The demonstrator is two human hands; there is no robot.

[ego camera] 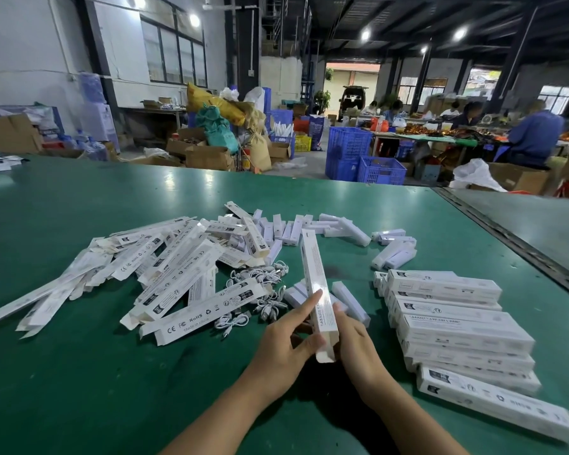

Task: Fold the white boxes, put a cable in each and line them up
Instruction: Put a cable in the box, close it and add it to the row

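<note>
- The white box, already shaped into a long tube, is lifted off the surface and points away from the person, with its near end low between the two hands.
- The left hand grasps the near part of the box from the left, with the forefinger laid along its top face and the thumb against the end.
- The right hand grasps it from the right, its fingers wrapped behind the box.
- The near end looks open, so the step in hand seems to be forming this box; whether a cable is already inside cannot be seen.
- Loose cables lie just beyond the hands, beside the heap of flat boxes on the left.
- The finished boxes lie side by side in a row on the right.
- If the box is empty, the next move calls for freeing one hand to fetch a cable, sliding it in, tucking the flaps, then laying the box at the row's near end.
</note>
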